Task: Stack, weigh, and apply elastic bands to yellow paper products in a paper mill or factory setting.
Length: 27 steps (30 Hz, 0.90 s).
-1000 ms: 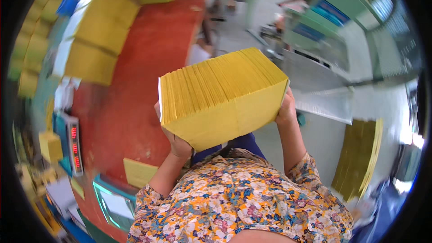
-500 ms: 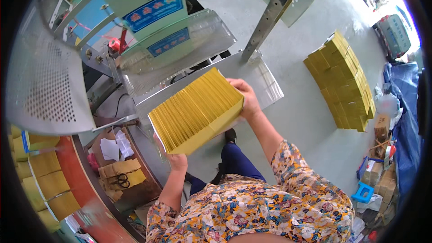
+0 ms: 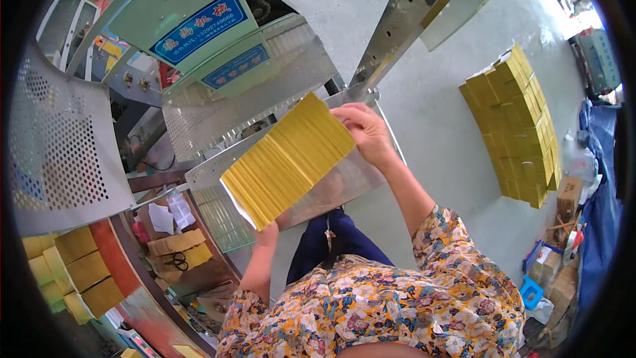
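One paper stack (image 3: pixel 288 162) gripped between left hand (image 3: pixel 267 234) and right hand (image 3: pixel 371 138) — front side now hidden, metal tray (image 3: pixel 348 189) beneath; carry looks nearly done.

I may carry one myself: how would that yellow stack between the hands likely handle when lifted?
The yellow stack is probably heavy for its size, looking tightly packed. Being many thin layers, it might slide apart if the left hand or right hand eased off.
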Available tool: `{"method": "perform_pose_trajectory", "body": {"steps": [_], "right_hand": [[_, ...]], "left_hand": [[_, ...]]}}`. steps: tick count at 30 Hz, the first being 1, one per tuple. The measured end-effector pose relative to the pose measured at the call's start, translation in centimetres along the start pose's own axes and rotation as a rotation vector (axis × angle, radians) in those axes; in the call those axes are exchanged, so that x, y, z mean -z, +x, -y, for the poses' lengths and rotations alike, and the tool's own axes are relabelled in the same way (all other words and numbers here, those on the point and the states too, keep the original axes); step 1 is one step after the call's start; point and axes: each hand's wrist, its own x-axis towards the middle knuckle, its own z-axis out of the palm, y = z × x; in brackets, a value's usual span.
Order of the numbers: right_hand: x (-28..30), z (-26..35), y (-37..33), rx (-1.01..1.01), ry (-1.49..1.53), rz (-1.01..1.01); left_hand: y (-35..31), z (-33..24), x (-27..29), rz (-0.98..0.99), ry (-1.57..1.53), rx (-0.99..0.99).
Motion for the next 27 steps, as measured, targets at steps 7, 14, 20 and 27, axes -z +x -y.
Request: {"method": "perform_pose_trajectory", "body": {"steps": [7, 14, 20, 27], "right_hand": [[2.0, -1.0, 1.3, 0.049, -0.240, -0.635], [0.6, 5.2, -2.7, 0.351, -0.563, -0.417], [-5.4, 18.7, 2.3, 0.776, -0.960, 0.014], [-8.3, 10.6, 5.6, 0.428, -1.312, 0.531]], "left_hand": [[7.5, -3.6, -3.3, 0.092, -0.411, 0.053], [10.0, -4.4, -2.1, 0.139, -0.468, -0.002], [10.4, -5.8, -1.3, 0.094, -0.830, 0.152], [8.6, -4.1, -1.7, 0.098, -1.204, 0.357]]}}
